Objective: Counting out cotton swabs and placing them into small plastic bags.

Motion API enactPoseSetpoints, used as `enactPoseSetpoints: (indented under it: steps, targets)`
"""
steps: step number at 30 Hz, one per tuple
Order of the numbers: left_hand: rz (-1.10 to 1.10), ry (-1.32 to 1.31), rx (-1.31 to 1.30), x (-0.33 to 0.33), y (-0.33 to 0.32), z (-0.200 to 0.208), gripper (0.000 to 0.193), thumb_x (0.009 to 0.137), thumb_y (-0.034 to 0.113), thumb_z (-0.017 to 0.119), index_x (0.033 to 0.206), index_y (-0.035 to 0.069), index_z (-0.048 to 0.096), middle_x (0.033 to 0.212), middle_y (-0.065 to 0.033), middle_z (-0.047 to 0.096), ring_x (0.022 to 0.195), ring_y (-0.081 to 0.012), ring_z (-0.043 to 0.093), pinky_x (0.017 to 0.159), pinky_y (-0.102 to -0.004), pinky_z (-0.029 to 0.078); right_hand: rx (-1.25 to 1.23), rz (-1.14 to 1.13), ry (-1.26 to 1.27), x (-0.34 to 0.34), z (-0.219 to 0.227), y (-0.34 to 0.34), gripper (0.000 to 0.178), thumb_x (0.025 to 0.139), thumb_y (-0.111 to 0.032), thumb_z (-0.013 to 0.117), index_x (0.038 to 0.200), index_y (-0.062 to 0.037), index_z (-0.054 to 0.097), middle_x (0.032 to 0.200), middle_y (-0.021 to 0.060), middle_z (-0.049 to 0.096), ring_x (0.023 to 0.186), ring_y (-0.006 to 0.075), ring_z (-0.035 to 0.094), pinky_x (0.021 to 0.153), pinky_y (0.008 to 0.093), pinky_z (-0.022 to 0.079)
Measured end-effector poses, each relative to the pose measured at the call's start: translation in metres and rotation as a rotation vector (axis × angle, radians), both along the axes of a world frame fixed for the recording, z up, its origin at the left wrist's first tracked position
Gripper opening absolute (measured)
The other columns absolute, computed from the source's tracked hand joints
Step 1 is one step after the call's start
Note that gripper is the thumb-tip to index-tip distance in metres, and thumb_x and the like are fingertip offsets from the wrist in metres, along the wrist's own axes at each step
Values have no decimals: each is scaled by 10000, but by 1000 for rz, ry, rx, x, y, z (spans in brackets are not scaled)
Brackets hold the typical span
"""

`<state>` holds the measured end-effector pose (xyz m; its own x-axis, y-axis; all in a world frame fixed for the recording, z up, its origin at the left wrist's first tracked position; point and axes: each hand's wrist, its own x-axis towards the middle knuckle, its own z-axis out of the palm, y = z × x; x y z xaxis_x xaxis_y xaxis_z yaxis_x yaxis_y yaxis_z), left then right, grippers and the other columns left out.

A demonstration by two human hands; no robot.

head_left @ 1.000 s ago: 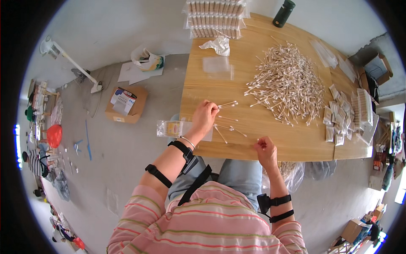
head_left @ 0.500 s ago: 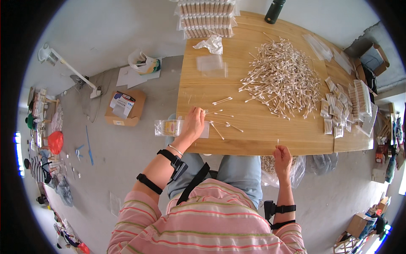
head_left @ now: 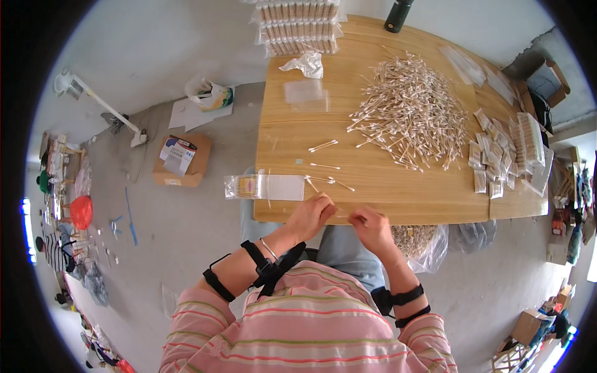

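Note:
Near the table's front edge my hands are close together, fingers pinched. My left hand [head_left: 313,216] is closed, its fingertips facing my right hand [head_left: 371,228], which is closed too. A thin pale thing, seemingly a cotton swab [head_left: 341,215], shows between them, partly hidden by fingers. Just beyond my left hand lie several loose cotton swabs [head_left: 323,146]. To its left a clear packet of cotton swabs [head_left: 249,186] sits at the table's left edge, beside a white card [head_left: 286,188]. A big heap of cotton swabs [head_left: 413,112] covers the table's right middle.
Stacked packs of swabs [head_left: 297,28], crumpled white plastic [head_left: 305,64] and clear bags [head_left: 306,93] lie at the far left. Small filled packets [head_left: 493,152] are piled at the right. A dark bottle [head_left: 398,15] stands at the back. Below the edge hangs a clear bag [head_left: 429,248].
My left hand has left the loose swabs and come nearer, rightward. My right hand, which held up a cotton swab, has moved left to meet it. Fewer loose swabs lie in the small group.

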<state>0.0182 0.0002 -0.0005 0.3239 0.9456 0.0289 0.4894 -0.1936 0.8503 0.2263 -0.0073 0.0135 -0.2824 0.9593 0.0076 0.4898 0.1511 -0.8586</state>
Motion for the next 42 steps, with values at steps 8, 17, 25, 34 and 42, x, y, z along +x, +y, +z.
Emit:
enactPoseSetpoints:
  steps: [8, 17, 25, 34, 42]
  targets:
    - [136, 336, 255, -40, 8, -27, 532, 766, 106, 726, 1248, 87, 498, 1233, -128, 474, 1150, -341, 461, 965, -454, 402, -302, -351, -664, 158, 6, -62, 229, 705, -62, 730, 927, -65, 669, 952, 101, 682, 969, 300, 597, 870, 406, 476]
    - [112, 413, 335, -6, 49, -32, 744, 749, 197, 756, 1381, 76, 383, 1436, -158, 348, 1330, -359, 323, 1084, -479, 292, 5, -234, -433, 98, -8, 35, 225, 774, -109, 674, 986, -36, 649, 1020, 147, 622, 1016, 348, 556, 860, 423, 456]
    - [215, 258, 140, -36, 40, -38, 994, 671, 276, 831, 1446, 46, 251, 1446, -182, 339, 1339, -368, 310, 1105, -483, 266, 361, -372, -627, 27, -41, 145, 221, 798, -125, 663, 1015, -93, 641, 1055, 100, 581, 1019, 317, 515, 875, 438, 438]
    - [271, 344, 282, -13, 81, -32, 699, 822, 263, 700, 1387, 17, 370, 1396, -198, 404, 1300, -403, 344, 1083, -475, 294, 359, -250, -485, -19, -66, 131, 174, 783, -116, 683, 953, -105, 646, 991, 81, 579, 971, 304, 523, 844, 429, 430]
    - [183, 221, 327, -13, 70, -47, 176, 850, 100, 618, 1020, 63, 645, 1049, -84, 588, 1009, -311, 513, 906, -424, 405, 355, -303, -385, -36, -57, 125, 121, 780, -96, 668, 893, -102, 627, 918, 82, 580, 928, 304, 527, 812, 432, 427]
